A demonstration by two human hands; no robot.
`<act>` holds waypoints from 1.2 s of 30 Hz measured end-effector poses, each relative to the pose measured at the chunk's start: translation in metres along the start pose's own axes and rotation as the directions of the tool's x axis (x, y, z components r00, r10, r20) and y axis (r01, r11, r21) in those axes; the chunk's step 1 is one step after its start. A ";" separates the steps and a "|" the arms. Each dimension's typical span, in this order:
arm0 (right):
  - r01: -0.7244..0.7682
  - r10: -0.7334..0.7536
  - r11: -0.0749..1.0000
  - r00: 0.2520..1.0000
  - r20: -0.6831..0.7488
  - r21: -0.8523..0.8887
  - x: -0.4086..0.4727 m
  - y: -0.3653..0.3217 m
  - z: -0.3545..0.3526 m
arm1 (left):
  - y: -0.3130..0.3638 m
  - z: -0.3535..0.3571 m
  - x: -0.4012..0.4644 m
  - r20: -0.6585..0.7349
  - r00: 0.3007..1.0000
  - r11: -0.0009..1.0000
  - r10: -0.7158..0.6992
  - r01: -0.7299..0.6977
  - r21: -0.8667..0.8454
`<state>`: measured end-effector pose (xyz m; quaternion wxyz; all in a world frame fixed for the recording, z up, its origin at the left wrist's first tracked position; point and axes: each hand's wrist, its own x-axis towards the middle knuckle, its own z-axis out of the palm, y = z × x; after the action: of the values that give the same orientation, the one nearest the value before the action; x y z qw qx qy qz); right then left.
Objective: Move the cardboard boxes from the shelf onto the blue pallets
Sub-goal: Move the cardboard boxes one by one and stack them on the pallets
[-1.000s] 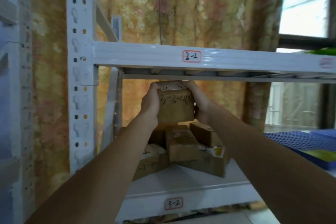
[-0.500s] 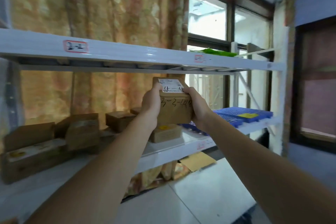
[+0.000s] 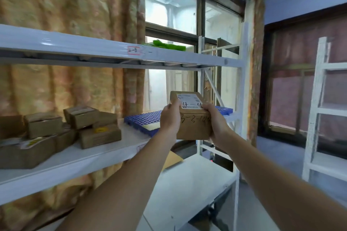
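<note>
I've swung right from the pile (image 3: 62,129), so the box (image 3: 193,116), clamped between my left hand (image 3: 170,118) and right hand (image 3: 216,124), now hangs before the blue pallet (image 3: 142,119) at 12 o'clock, ready to set down, I judge.

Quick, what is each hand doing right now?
Left hand: grips the left side of the cardboard box.
Right hand: grips the right side of the same box.

Matt brown cardboard box (image 3: 194,127) bears a smooth white paper label (image 3: 189,101); the shelf (image 3: 78,161) is glossy white painted metal, the pallet (image 3: 142,119) blue gridded plastic
</note>
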<state>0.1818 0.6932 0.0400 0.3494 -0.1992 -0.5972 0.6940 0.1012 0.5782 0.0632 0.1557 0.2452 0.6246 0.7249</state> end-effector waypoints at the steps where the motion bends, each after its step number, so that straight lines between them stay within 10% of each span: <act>1: 0.004 -0.004 1.000 1.000 -0.010 0.006 0.007 0.002 -0.009 | -0.003 0.011 0.007 0.002 1.000 1.000 -0.003 0.003 0.002; 18: 0.087 -0.087 0.994 0.996 0.005 -0.059 0.177 -0.009 -0.106 | -0.032 0.143 0.164 0.118 0.993 0.998 -0.014 0.021 -0.059; 36: 0.053 -0.040 0.997 0.968 0.249 -0.047 0.386 -0.001 -0.188 | -0.070 0.264 0.309 -0.141 0.990 0.995 -0.019 0.005 -0.102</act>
<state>0.0513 1.1019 0.0569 0.2829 -0.1062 -0.6590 0.6888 -0.0164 0.9733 0.0701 0.1274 0.1812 0.5980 0.7703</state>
